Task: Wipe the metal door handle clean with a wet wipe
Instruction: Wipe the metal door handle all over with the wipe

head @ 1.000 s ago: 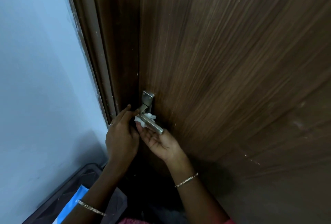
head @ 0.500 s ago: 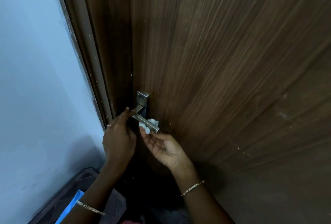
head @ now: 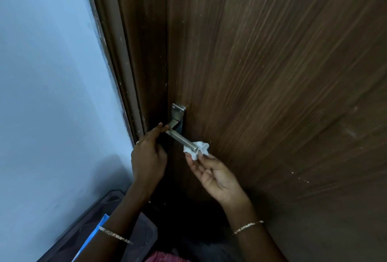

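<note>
Nearest us, two bangled wrists, one bracelet each, above a dark bin (head: pixel 129 238). Our left hand (head: pixel 147 161), loosely curled, fingertips the lever's inner end; our right hand (head: pixel 213 175), palm up, pinches one crumpled wet wipe (head: pixel 198 149) round the door handle (head: pixel 181 138) tip, against the wooden door (head: pixel 272 73).
</note>
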Tool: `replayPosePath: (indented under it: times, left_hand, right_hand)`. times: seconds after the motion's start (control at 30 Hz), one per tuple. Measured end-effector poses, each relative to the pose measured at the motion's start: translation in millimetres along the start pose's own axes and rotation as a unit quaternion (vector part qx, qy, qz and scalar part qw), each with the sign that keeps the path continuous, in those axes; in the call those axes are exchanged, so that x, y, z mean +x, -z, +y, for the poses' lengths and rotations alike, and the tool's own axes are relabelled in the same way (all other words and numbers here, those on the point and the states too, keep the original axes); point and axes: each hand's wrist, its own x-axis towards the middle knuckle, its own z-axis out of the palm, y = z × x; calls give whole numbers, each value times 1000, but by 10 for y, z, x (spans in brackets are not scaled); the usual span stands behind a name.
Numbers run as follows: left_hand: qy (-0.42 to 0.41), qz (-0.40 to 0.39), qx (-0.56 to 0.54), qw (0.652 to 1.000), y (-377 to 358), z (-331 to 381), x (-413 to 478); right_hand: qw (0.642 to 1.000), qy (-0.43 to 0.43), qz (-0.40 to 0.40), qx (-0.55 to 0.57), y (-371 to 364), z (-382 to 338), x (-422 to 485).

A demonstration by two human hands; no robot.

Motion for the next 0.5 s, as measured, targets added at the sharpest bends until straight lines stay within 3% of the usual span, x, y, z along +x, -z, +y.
replayPosePath:
  times: [0.13, 0.2, 0.27, 0.37, 0.5]
  left_hand:
    - [16, -12, -19, 1000, -15, -13, -16]
    - [23, -15, -20, 999, -17, -5, -13]
    - [25, -12, -22, 999, -24, -12, -5]
    - [24, -11, -22, 999, -21, -10, -5]
    - [27, -9, -18, 999, 8, 7, 20]
  right_hand:
    - [981, 121, 36, -147, 18, -5, -220]
    - [924, 229, 68, -299, -19, 57, -274]
    - [840, 316, 113, -427, -40, 127, -269]
    - [757, 393, 145, -501, -90, 193, -223]
    - [751, 411, 129, -500, -195, 153, -137]
